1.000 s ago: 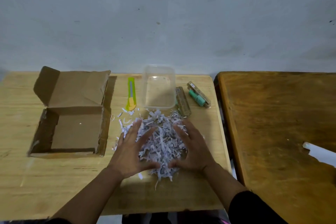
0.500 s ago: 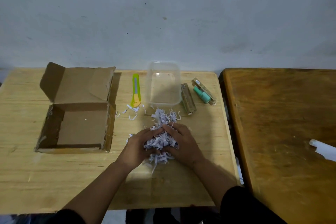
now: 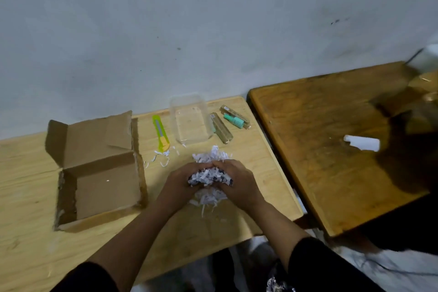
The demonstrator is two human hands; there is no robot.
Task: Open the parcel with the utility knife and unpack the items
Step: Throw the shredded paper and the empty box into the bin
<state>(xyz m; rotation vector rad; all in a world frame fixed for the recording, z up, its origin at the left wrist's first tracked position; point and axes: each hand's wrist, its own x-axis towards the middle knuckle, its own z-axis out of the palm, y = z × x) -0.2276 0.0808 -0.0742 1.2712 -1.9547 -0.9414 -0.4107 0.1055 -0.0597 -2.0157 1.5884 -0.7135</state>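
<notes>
Both the left hand (image 3: 181, 181) and right hand (image 3: 239, 179) clutch a wad of shredded paper (image 3: 208, 176) above the counter (image 3: 28, 187). The emptied cardboard box (image 3: 99, 173) lies open to their left, the utility knife (image 3: 161, 134) beyond.

White roll (image 3: 361, 142), perhaps paper, on dark table (image 3: 315, 140)
</notes>
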